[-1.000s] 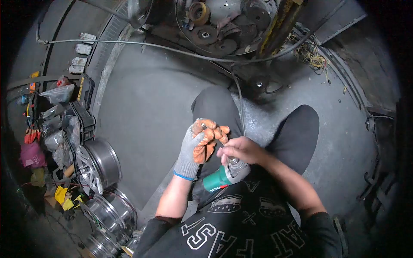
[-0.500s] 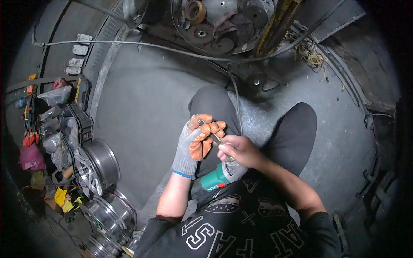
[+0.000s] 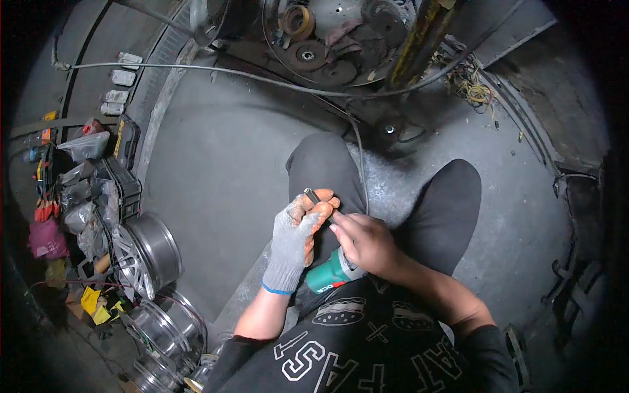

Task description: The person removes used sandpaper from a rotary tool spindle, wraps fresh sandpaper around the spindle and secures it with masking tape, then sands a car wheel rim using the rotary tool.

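Note:
My left hand [image 3: 293, 236], in a grey knit glove with orange-coated fingers, is closed around a short dark rod [image 3: 312, 196] with a shiny end. The rod slants up and to the left out of the glove; I cannot make out its exact kind. Bare, my right hand [image 3: 368, 243] closes its thumb and fingers on the rod's lower end, close against the gloved fingertips. Below both hands, a green power tool [image 3: 324, 275] with a grey front lies across my lap. The right hand hides part of it.
Alloy wheel rims [image 3: 154, 252] stand at the left, beside plastic bags and an open black case [image 3: 121, 180]. Ahead, a round tray holds abrasive discs [image 3: 306, 56] and a tape roll [image 3: 297, 22]. A grey hose [image 3: 262, 76] crosses in front; tangled wires [image 3: 473, 88] lie at right.
My left hand has turned, showing more of the glove's back, and its fingers have closed round the rod. More of the rod's shiny end shows. The right hand has shifted slightly rightward.

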